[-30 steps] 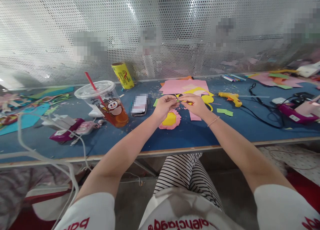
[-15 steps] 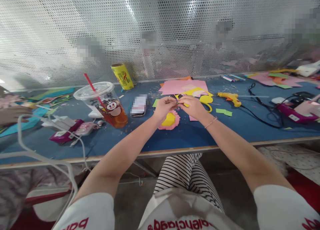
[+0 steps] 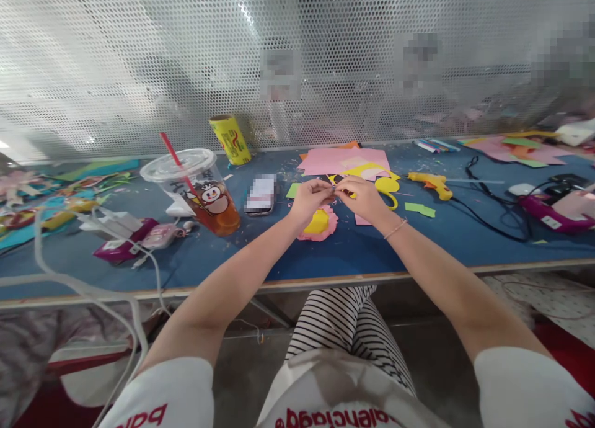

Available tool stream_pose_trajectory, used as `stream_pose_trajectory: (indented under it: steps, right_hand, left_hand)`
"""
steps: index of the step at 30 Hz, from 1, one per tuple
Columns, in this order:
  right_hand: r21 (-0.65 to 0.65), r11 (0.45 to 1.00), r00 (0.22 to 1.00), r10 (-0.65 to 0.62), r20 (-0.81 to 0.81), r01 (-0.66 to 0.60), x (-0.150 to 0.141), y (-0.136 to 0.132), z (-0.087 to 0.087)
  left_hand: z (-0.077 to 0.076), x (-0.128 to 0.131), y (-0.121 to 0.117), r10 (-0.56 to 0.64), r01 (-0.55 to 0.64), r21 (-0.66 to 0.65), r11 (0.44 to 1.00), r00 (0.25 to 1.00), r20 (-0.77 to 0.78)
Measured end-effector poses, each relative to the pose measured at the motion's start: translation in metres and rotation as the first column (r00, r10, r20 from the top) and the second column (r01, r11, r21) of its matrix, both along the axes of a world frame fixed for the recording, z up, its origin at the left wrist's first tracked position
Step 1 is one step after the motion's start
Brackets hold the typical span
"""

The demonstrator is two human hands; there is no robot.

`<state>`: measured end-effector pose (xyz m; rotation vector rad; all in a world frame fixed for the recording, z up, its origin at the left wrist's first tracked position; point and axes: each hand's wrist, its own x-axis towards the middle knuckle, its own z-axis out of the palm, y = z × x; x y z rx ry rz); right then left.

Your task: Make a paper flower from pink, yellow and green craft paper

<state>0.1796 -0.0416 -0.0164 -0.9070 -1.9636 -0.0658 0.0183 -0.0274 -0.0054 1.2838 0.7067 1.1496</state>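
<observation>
My left hand (image 3: 312,200) and my right hand (image 3: 360,197) meet at the fingertips above the table. Both are closed in a pinch, and whatever lies between the fingers is too small to make out. Below my left hand is a pink ruffled paper piece (image 3: 331,227) with a yellow centre (image 3: 320,222), partly covered by that hand. Yellow-handled scissors (image 3: 393,200) lie just behind my right hand, their blades hidden. Pink paper sheets (image 3: 341,160) and yellow paper (image 3: 387,184) are spread beyond the fingers.
A lidded cup (image 3: 211,198) with a red straw and a phone (image 3: 261,194) stand left. A yellow roll (image 3: 231,141) leans near the perforated panel (image 3: 325,56). Right are a yellow glue gun (image 3: 434,184), its black cord (image 3: 488,226) and green scraps (image 3: 419,209). White cables (image 3: 83,285) cross the left edge.
My hands stay together at the fingertips with slight finger movement. The other person's hand at the far left has left the view, and scissors and papers show there. The view shifts slightly.
</observation>
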Motion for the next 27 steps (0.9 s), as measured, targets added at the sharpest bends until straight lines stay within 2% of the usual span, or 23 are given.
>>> stream_pose_trajectory:
  steps: [6,11,14,18,24,27]
  right_hand:
    - [-0.046,0.999,0.995,-0.013,-0.094,0.008,-0.0030,0.0003,0.0016]
    - [-0.285,0.956,0.959,-0.013,-0.282,-0.071,-0.0046,0.0024,-0.0003]
    - [-0.365,0.917,0.928,0.011,-0.373,-0.158,-0.0042,0.0054,-0.0032]
    - [-0.376,0.906,0.905,0.017,-0.424,-0.193,-0.0033,0.0075,-0.0052]
    - [-0.344,0.932,0.929,-0.022,-0.368,-0.115,-0.0052,0.0033,-0.0018]
    - [-0.352,0.931,0.919,-0.052,-0.391,-0.097,-0.0050,0.0045,-0.0016]
  left_hand:
    - [0.0014,0.0006,-0.0020,0.002,-0.001,0.018,1.000,1.000,-0.022]
    - [0.0004,0.0012,-0.0012,0.019,-0.015,0.079,0.997,0.999,-0.045]
    - [0.0000,0.0016,-0.0007,0.014,-0.010,0.104,0.994,0.999,-0.040]
    - [-0.0004,0.0015,-0.0003,0.002,0.001,0.102,0.995,1.000,-0.021]
    - [-0.0009,-0.0011,0.0025,-0.049,0.049,0.035,0.998,0.999,-0.009]
    - [-0.0019,-0.0035,0.0071,-0.094,0.096,0.060,0.994,0.995,-0.033]
